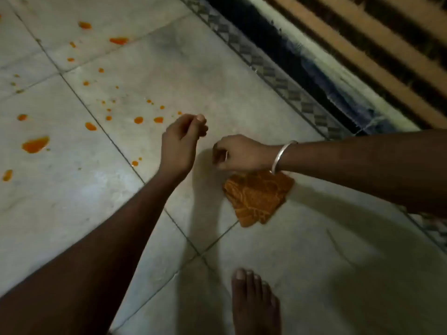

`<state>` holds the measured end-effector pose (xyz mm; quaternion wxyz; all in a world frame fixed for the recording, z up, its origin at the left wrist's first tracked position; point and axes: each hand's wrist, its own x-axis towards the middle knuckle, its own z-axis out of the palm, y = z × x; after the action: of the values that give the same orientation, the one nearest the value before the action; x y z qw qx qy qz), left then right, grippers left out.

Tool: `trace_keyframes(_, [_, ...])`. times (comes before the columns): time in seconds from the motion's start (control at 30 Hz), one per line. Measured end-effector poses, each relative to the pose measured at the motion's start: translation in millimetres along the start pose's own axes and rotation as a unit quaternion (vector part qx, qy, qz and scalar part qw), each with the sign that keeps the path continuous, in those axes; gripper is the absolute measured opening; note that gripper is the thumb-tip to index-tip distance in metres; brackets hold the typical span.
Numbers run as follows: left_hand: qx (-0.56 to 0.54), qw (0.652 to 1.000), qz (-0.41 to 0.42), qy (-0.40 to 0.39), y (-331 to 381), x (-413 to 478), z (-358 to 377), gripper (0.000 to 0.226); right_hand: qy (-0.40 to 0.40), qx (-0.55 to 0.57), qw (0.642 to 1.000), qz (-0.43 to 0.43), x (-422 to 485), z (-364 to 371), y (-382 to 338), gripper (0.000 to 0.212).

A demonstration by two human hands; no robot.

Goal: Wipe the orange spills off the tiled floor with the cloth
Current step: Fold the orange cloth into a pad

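Head view: cloth [257, 198] lies just beneath the right hand [238, 153], near the left hand [183, 141]; both hands loosely curled, empty.

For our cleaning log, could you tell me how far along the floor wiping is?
Done: nothing visible; orange spills dot the tiled floor. In hand: the cloth lies on it by the right hand, not clearly gripped; the left hand is empty. Left: all wiping.
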<state>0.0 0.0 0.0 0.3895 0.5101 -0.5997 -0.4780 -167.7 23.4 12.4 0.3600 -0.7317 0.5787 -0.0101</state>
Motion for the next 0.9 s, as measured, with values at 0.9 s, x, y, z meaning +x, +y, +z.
trace_keyframes(0.9, [0.052, 0.964, -0.036, -0.259, 6, -62, 21, 0.036, -0.082, 0.033, 0.996, 0.032, -53, -91, -49, 0.004])
